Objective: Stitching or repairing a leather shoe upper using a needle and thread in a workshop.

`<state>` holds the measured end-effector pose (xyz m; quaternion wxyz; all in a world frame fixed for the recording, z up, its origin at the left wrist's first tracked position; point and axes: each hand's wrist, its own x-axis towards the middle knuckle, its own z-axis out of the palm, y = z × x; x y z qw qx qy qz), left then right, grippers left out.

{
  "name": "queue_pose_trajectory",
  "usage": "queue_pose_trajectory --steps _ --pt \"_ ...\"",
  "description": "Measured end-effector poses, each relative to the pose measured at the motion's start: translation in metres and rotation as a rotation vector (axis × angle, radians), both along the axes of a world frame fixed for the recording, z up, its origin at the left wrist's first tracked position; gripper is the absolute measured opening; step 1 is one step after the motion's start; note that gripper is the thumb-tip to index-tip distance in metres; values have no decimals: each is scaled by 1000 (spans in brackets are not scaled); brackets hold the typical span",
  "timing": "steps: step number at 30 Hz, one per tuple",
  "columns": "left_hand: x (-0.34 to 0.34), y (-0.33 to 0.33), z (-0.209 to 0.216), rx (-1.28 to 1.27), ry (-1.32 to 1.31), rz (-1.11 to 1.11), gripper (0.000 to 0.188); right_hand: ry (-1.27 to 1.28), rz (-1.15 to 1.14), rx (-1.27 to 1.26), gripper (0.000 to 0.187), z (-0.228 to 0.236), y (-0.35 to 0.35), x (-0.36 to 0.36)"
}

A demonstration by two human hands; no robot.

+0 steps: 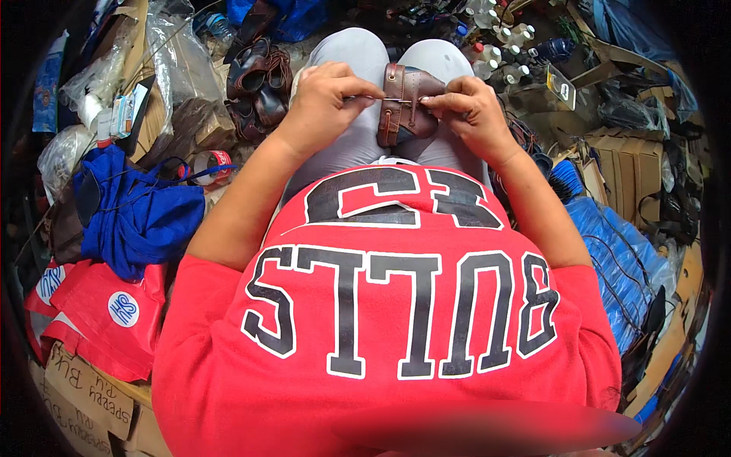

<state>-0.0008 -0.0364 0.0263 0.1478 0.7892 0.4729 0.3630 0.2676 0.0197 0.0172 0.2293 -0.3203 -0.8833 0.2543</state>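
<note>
A brown leather boat shoe (420,81) is wedged between my knees, with a stitched toe seam, metal eyelets and a thin brown shoelace (413,116) across its front. To its left, my left hand (329,97) is closed in a pinch; a thin, light, needle-like piece (395,100) runs from its fingertips across the shoe's front. My right hand (466,108) bends over the shoe's right side. Its thumb and forefinger pinch close to the lace, but what lies between them is too small to make out.
More dark leather shoes (260,80) lie beyond my left arm. A blue cloth bag (137,206) and a red bag (106,312) are at my left. Several small bottles (512,46) stand at the far right, with cardboard (628,167) and blue plastic wrap (609,255) nearer.
</note>
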Motion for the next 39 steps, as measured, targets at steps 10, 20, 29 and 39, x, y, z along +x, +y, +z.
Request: queue_pose_trajectory --steps 10,20,29,39 --pt "14 7 -9 -190 -141 -56 21 -191 20 5 36 24 8 -4" --pt "19 8 -3 -176 -106 -81 23 -57 -2 -265 41 8 17 -2" --pt "29 5 -2 -42 -65 -129 25 -9 -5 -349 35 3 17 -1" --pt "11 3 -13 -55 -7 -81 28 39 -5 -337 27 1 13 1"
